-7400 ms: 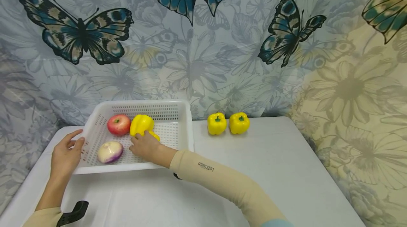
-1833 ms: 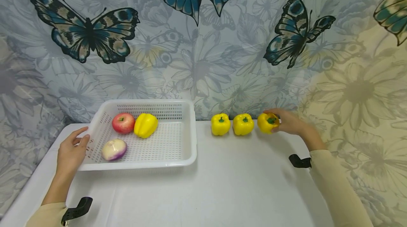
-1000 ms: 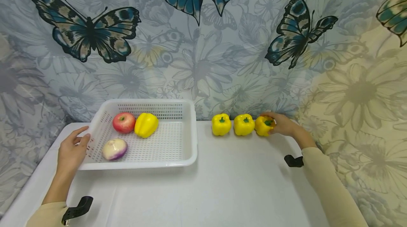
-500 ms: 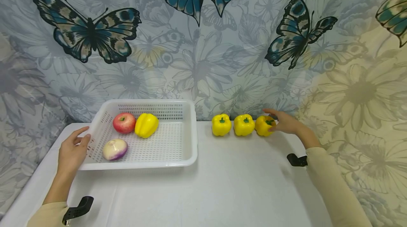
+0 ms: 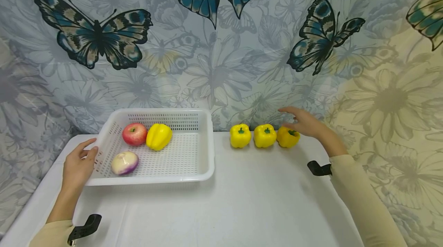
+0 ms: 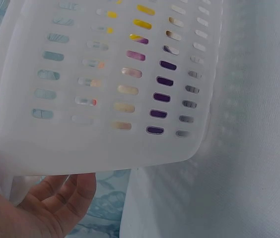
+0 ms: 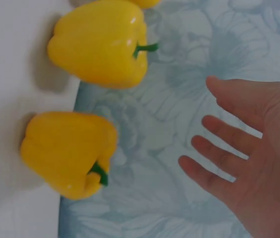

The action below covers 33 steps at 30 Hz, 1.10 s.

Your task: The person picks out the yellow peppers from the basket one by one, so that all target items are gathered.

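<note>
At the left end of the white plastic basket (image 5: pixel 183 179), my left hand (image 5: pixel 77 165) holds the rim. In the left wrist view, curled fingers (image 6: pixel 83 194) show beneath the rim; the thumb is hidden there. Inside the basket lie a red apple (image 5: pixel 134 134), a yellow bell pepper (image 5: pixel 159 137) and a white-and-purple turnip (image 5: pixel 125 162). My right hand (image 5: pixel 306 122) hovers, fingers spread and holding nothing, just above and behind the rightmost yellow bell pepper (image 5: pixel 288 137). This pepper is tilted, its green stem toward the right. Left of it, a middle pepper (image 5: pixel 265 136) and a left pepper (image 5: pixel 240 136) stand upright.
The white-covered table (image 5: pixel 221 212) ends at the back against a wall cloth (image 5: pixel 221 70) printed with butterflies and flowers. The three peppers form a row along that back edge, right of the basket. A black wrist mount (image 5: pixel 84 228) sits on the left forearm.
One pepper left the basket and was placed at the right end of the row. My right hand has just let go of it and risen up and back. The left hand stays on the rim.
</note>
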Each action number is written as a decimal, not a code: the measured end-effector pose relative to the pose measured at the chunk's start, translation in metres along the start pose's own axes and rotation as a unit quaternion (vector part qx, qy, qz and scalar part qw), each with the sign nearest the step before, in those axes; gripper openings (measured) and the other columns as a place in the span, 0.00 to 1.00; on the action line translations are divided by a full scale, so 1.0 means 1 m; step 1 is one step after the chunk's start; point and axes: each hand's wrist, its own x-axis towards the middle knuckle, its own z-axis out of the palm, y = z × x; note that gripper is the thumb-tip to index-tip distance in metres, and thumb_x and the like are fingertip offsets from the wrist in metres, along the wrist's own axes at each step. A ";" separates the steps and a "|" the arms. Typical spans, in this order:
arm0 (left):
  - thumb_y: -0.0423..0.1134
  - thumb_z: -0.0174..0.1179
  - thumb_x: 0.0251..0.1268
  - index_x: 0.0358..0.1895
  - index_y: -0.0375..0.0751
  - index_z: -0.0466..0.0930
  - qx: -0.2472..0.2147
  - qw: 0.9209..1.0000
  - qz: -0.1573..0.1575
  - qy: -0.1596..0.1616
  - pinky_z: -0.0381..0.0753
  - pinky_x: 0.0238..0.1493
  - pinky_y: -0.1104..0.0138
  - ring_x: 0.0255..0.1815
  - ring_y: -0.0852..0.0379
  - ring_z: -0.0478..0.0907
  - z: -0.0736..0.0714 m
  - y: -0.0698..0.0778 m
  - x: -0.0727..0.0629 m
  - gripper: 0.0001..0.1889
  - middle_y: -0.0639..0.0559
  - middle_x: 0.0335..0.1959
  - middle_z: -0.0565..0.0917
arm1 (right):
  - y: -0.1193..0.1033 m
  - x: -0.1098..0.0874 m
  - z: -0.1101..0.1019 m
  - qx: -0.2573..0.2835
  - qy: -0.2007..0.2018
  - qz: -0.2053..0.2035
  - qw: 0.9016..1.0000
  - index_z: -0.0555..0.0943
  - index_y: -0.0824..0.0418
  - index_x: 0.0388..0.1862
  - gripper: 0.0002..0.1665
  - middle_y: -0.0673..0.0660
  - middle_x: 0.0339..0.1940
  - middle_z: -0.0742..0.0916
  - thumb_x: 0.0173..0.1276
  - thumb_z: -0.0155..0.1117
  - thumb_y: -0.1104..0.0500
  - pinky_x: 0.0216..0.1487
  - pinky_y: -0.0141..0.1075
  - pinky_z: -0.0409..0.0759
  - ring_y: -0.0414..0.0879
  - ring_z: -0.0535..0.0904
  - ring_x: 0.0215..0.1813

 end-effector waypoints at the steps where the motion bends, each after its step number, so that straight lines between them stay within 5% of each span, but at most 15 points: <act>1: 0.48 0.43 0.78 0.74 0.41 0.63 -0.002 1.000 0.002 -0.004 0.72 0.23 0.66 0.25 0.67 0.73 -0.001 0.001 0.000 0.27 0.30 0.50 0.79 | -0.004 0.001 -0.001 0.000 0.001 -0.004 1.000 0.66 0.70 0.70 0.32 0.72 0.70 0.70 0.72 0.60 0.60 0.62 0.62 0.66 0.69 0.64 0.68; 16: 0.47 0.43 0.78 0.74 0.40 0.61 -0.004 1.000 0.007 -0.014 0.70 0.24 0.69 0.24 0.69 0.72 -0.003 0.003 -0.003 0.27 0.29 0.51 0.78 | -0.056 0.023 -0.004 0.002 0.033 0.008 0.999 0.65 0.69 0.72 0.32 0.68 0.71 0.70 0.75 0.57 0.55 0.62 0.60 0.68 0.65 0.69 0.67; 33: 0.46 0.43 0.78 0.74 0.40 0.62 -0.008 1.000 0.005 -0.015 0.70 0.24 0.68 0.24 0.67 0.72 -0.003 0.002 -0.003 0.27 0.29 0.52 0.78 | -0.102 0.050 0.016 0.032 0.034 -0.039 0.998 0.66 0.67 0.71 0.33 0.64 0.70 0.72 0.72 0.62 0.55 0.62 0.55 0.70 0.62 0.68 0.68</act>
